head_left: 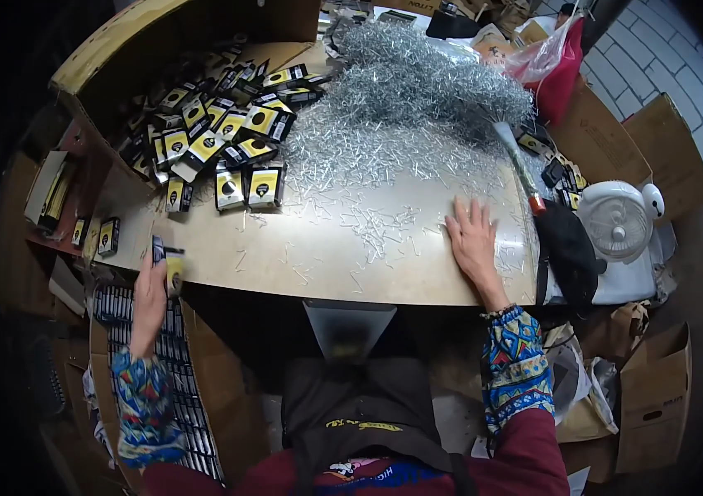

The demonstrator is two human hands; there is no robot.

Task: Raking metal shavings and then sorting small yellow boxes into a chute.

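My left hand [150,291] grips a small black-and-yellow box [171,266] at the near left edge of the tan worktable [327,256], just above a cardboard carton [161,364] packed with rows of the same boxes. Flat on the tabletop at the right lies my right hand [473,237], fingers spread, resting among scattered thin silver pins [376,223]. A big heap of these pins [418,83] covers the far middle of the table. Several loose black-and-yellow boxes [219,132] are piled at the far left.
A white fan [619,223] and a black bag [571,252] stand right of the table. A red-handled tool [521,174] lies by the pins. Cardboard boxes [653,397] sit on the floor at right. A pink plastic bag [554,58] is at the back.
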